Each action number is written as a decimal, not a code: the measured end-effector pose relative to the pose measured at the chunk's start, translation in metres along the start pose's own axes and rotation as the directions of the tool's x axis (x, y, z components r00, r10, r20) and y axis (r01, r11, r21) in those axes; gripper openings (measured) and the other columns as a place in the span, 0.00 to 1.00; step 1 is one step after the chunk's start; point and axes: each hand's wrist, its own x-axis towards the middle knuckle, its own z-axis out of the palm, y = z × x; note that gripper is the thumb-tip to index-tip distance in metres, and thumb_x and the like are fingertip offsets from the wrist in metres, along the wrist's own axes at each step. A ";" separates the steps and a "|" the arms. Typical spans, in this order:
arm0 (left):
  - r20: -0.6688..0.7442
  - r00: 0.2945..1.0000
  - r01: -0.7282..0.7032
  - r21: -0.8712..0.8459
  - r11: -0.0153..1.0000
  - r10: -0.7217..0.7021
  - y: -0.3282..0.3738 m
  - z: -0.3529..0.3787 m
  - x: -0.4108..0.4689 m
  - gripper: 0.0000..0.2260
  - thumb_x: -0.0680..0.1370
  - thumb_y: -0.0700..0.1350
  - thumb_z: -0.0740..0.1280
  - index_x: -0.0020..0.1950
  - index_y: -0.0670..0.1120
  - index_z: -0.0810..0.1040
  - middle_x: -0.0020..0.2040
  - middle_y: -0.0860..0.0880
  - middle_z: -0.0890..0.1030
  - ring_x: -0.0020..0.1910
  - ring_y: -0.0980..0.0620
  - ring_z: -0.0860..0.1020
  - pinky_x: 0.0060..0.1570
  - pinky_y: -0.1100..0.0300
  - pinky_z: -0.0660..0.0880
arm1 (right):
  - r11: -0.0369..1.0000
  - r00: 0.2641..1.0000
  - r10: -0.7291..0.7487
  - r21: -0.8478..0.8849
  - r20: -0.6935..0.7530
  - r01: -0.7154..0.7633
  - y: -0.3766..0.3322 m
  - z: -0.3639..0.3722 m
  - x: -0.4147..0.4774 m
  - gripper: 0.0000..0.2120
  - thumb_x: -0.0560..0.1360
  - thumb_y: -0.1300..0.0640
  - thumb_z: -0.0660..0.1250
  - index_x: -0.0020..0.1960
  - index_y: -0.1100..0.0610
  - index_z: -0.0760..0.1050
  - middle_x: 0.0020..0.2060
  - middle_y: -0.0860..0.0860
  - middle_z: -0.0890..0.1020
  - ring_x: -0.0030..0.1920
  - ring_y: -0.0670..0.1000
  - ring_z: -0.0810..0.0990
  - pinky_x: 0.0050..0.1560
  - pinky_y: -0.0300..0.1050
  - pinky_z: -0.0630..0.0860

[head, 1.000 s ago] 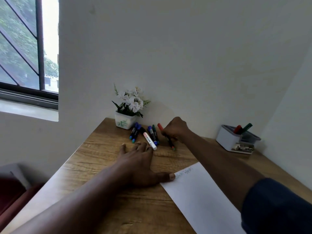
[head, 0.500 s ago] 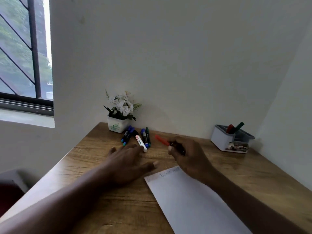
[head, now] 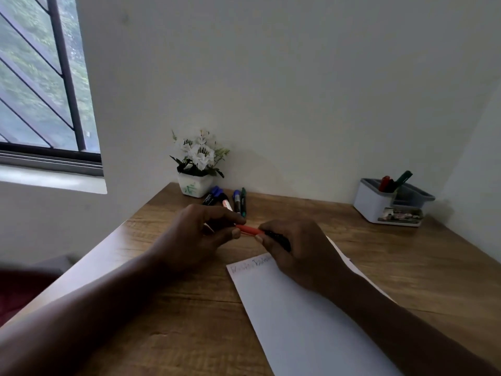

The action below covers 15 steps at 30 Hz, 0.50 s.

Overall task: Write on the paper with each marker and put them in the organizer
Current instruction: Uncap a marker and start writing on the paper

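Wooden desk (head: 379,253), red-capped marker (head: 248,230) above: cap pinched by left hand (head: 195,240), barrel gripped by right hand (head: 298,253).

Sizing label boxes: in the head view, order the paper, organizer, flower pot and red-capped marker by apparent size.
1. paper
2. organizer
3. flower pot
4. red-capped marker, partly covered

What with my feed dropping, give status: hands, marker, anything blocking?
Left hand pinches red marker's cap end, right hand grips its barrel. Marker held above the table, cap on. Paper by right hand, nothing seen in the way.
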 end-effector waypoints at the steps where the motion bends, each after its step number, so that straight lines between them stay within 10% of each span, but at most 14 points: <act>1: -0.003 1.000 -0.004 -0.002 1.000 0.004 0.000 0.000 -0.001 0.10 0.78 0.50 0.72 0.57 0.61 0.83 0.50 0.65 0.84 0.49 0.61 0.83 0.47 0.62 0.80 | 1.000 1.000 -0.004 -0.008 0.005 0.004 -0.001 0.000 0.000 0.15 0.82 0.49 0.65 0.62 0.54 0.83 0.48 0.48 0.87 0.38 0.40 0.76 0.38 0.32 0.68; 15: -0.019 0.999 -0.051 -0.043 0.998 0.050 -0.001 0.000 -0.001 0.09 0.77 0.48 0.73 0.55 0.59 0.83 0.48 0.62 0.84 0.48 0.60 0.83 0.43 0.64 0.78 | 0.998 1.000 -0.002 -0.057 -0.014 0.001 -0.005 0.004 -0.003 0.17 0.81 0.46 0.65 0.67 0.50 0.79 0.51 0.47 0.88 0.33 0.37 0.73 0.34 0.25 0.62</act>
